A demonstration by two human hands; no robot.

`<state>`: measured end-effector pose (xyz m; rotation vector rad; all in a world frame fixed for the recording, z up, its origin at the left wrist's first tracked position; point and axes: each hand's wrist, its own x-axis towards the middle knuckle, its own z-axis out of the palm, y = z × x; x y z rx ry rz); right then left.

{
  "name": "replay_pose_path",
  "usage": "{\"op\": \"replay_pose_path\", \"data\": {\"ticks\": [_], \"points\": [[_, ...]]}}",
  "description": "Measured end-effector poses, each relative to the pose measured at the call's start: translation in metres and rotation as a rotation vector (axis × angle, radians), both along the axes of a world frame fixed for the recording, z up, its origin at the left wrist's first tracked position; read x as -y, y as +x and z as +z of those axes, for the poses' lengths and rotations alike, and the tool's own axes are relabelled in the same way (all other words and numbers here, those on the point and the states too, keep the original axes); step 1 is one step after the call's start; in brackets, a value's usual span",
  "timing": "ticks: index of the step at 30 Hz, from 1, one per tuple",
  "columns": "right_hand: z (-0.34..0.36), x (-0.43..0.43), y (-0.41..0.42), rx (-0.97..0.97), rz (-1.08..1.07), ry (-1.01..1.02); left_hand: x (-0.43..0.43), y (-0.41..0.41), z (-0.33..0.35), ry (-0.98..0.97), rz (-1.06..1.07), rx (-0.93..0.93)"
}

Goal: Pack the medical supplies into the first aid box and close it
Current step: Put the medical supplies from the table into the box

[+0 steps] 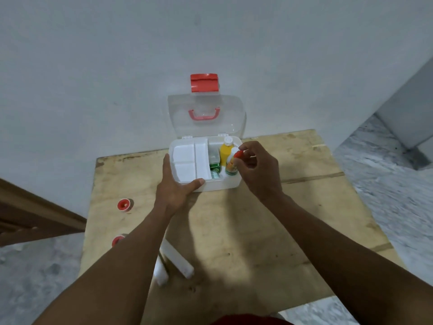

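Red cap (239, 154) pinched in the right hand (256, 170) grip — fingertips closed on the top of a small bottle (230, 165), lowering it upright into the right compartment of the box (220, 185), beside a yellow bottle (225, 154) and a green pack (215, 167). The left hand (174, 187) clasps the box's near-left corner, probably to steady the light plastic. The tray (187, 160) on the left is smooth, white, empty. The clear lid (206, 106) leans open against the wall. Still out on the plywood table (257, 231): two red tape rolls (125, 204) at left, white gauze rolls (178, 259) near.
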<state>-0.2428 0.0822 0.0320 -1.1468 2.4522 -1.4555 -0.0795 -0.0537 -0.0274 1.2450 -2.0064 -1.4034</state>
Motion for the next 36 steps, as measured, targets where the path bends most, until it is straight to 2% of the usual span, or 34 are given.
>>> {"op": "replay_pose_path", "data": {"ticks": [11, 25, 36], "points": [[-0.03, 0.018, 0.018, -0.086, -0.084, 0.122, -0.007, 0.004, -0.001, -0.055, 0.064, -0.002], [-0.028, 0.031, 0.007, -0.205, -0.029, 0.378, -0.02, 0.006, -0.001, -0.085, 0.155, -0.001], [-0.026, 0.049, 0.009, -0.337, -0.022, 0.47, -0.023, 0.006, 0.0, -0.098, 0.198, 0.059]]}}
